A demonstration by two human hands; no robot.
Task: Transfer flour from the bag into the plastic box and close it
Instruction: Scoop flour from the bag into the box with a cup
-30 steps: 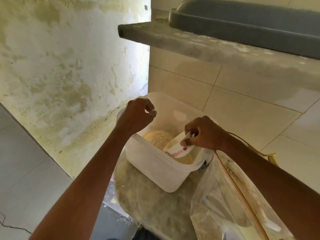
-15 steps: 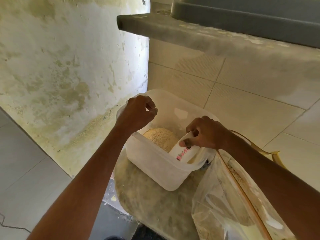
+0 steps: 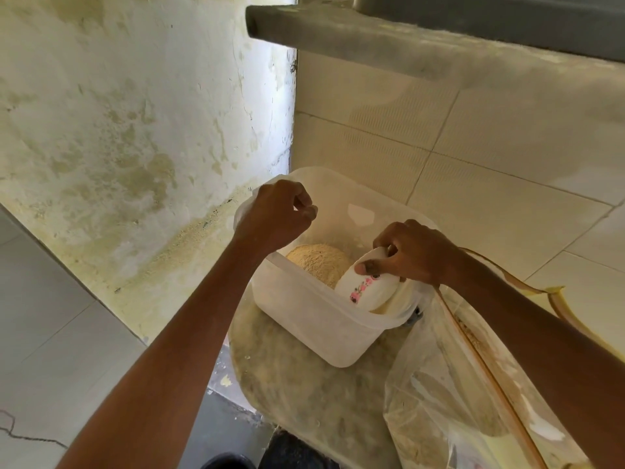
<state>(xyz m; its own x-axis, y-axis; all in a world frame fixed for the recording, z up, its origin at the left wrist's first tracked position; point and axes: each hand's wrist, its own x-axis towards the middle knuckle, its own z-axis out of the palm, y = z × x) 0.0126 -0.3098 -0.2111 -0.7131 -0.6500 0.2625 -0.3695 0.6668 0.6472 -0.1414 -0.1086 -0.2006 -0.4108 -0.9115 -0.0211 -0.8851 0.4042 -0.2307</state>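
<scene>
Right hand (image 3: pixel 414 253) clutches upturned cup (image 3: pixel 367 292) in box (image 3: pixel 304 316); left hand (image 3: pixel 275 216) pinches rim. Careless withdrawal could scatter flour (image 3: pixel 319 264).

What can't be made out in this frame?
- Head view: the plastic box has no lid in sight.
- Flour bag: cut off by the bottom edge, fill level unreadable.
- Cup: mouth faces away, contents unseen.
- Left hand: what its fingertips pinch, if anything, is unclear.
</scene>
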